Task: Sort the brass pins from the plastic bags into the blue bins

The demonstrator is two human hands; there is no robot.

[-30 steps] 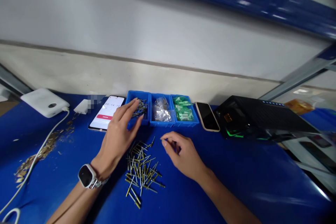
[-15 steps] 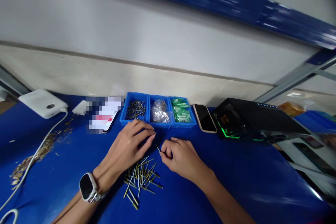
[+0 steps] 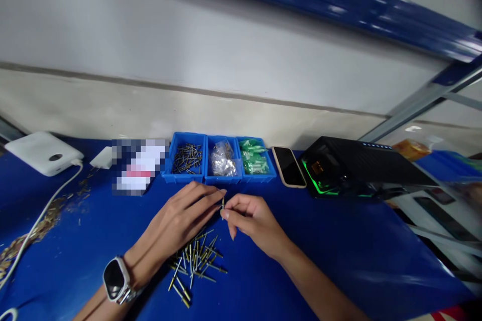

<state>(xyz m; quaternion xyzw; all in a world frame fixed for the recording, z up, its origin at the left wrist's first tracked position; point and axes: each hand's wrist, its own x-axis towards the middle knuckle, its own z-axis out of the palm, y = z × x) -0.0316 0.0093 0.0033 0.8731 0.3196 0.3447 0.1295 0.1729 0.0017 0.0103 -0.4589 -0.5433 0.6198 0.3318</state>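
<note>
My right hand (image 3: 250, 218) pinches a thin blind rivet (image 3: 223, 204), held nearly upright between thumb and index finger. Beside it, the fingers of my left hand (image 3: 188, 210) are drawn together, their tips right at the rivet; whatever they grip is hidden. A silver watch is on the left wrist. Below the hands, a loose pile of blind rivets (image 3: 198, 258) with brassy sleeves and silver pins lies on the blue tabletop (image 3: 271, 286). Part of the pile is covered by my left hand.
Behind the hands stand three joined blue bins: one with dark rivets (image 3: 187, 158), one with clear bags (image 3: 225, 160), one with green packets (image 3: 254, 156). A phone (image 3: 289, 166) and black device (image 3: 361, 168) are right; a white power bank (image 3: 43, 153) and cable are left.
My hands have come together, and the rivet in my right hand has turned from slanted to nearly upright. My left fingers have straightened. The whole view has shifted slightly.
</note>
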